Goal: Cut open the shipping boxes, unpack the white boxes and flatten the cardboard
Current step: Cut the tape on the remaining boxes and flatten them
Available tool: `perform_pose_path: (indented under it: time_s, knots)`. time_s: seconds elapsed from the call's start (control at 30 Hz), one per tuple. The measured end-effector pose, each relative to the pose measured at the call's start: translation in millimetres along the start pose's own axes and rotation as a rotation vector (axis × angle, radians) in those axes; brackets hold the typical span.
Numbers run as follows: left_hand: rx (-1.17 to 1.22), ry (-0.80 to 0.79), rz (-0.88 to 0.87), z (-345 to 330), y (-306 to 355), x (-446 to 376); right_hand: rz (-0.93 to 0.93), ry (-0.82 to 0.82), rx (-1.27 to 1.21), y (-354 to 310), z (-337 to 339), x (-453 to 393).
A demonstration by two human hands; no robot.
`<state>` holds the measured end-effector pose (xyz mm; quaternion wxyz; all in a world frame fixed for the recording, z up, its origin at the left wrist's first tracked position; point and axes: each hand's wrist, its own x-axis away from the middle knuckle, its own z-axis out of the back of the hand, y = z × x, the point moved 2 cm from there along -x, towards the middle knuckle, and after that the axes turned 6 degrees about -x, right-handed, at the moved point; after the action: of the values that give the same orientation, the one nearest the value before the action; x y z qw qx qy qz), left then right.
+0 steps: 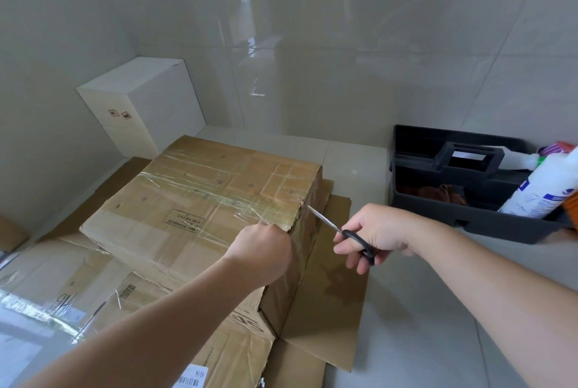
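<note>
The right hand (pixel 372 236) holds black scissors (pixel 342 232), tip touching the taped brown box (pixel 200 200) edge. The left hand (pixel 262 250) pinches tape there. The box sits on flat cardboard (pixel 325 309)

Both arms extended — left hand (pixel 261 250) and right hand (pixel 373 236) fisted.

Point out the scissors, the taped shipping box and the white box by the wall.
scissors (pixel 358 239): head view, on the black handle gripped in the right hand.
taped shipping box (pixel 200 197): head view, on its taped top face.
white box (pixel 150 106): head view, on its front face near the corner.
</note>
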<state>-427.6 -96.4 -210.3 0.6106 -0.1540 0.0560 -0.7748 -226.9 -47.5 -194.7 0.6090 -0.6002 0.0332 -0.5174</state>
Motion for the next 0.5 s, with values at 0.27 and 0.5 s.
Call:
perform_pose_path:
  time_s: [0.27,0.5]
  knots:
    - [0.003,0.089,-0.057,-2.9,-10.3,9.7,-0.063,-0.158,-0.151,-6.6,-0.8,-9.0]
    - [0.017,0.146,-0.094,-8.3,-9.9,17.6,-0.042,-0.242,-0.223,-8.1,-8.6,-18.4]
